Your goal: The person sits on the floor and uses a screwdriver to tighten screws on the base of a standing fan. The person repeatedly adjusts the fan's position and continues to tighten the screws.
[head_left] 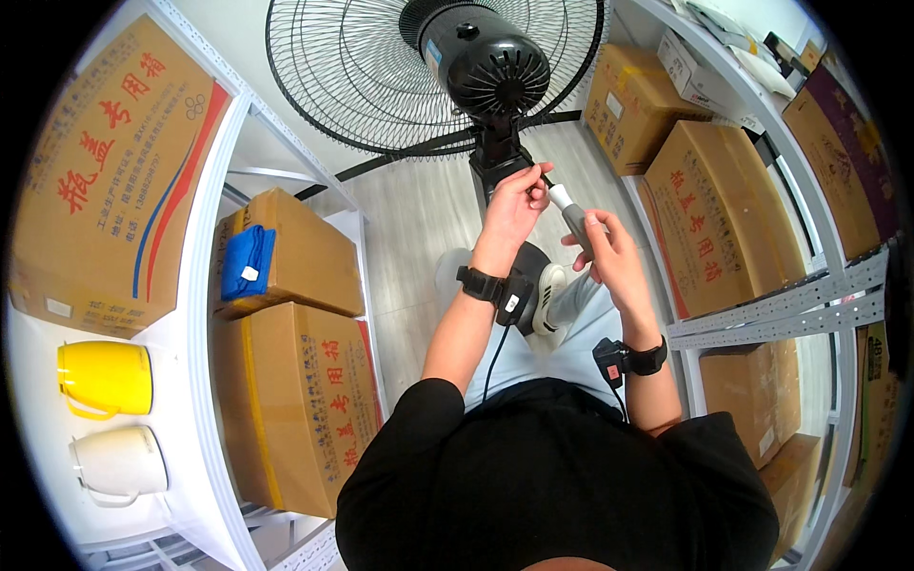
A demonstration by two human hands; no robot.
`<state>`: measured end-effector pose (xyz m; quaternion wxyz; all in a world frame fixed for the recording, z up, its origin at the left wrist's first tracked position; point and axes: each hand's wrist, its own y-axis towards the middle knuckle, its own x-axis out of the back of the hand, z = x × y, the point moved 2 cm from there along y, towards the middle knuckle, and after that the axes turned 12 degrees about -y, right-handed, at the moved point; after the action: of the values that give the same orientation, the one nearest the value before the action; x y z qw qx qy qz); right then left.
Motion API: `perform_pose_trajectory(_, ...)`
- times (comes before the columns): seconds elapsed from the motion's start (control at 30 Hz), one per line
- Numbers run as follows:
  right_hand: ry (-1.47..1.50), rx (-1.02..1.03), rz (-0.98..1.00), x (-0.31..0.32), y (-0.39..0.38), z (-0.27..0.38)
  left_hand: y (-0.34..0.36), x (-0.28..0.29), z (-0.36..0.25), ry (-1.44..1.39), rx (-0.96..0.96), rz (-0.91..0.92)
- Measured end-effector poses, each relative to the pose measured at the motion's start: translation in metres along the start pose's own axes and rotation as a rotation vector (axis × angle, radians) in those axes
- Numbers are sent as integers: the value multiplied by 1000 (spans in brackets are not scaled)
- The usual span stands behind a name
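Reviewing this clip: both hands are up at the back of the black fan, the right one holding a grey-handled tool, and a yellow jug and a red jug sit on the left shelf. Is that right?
Not quite. In the head view, the second jug is white, not red; it sits beside the yellow jug on the left shelf. The rest holds: the left hand and right hand, with the grey-handled tool, are at the black fan.

Storeroom, metal shelving (205, 285), stacked cardboard cartons (295, 400), narrow aisle

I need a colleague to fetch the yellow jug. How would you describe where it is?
Start at the white shelf unit on the person's left. On its top surface, below the big cardboard box, two jugs stand together. The yellow jug is nearer the box; its neighbour, the cream jug, is pale.
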<state>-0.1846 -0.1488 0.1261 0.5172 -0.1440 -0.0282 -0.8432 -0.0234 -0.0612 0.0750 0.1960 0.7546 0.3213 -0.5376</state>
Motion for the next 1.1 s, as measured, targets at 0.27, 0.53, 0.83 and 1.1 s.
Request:
perform_pose_trajectory(0.27, -448, 275, -248, 1, -7, 7, -2, -2, 0, 38, -54, -83)
perform_pose_trajectory(0.53, -510, 450, -281, -1, -11, 11, -2, -1, -2, 83, -22, -35)
perform_pose_trajectory(0.83, -16, -12, -37, -3, -9, 16, -5, -2, 1, 71, 11, -47)
perform_pose_trajectory(1.1, -696, 527, -422, -3, -17, 16, -6, -2, 1, 118, -37, -46)
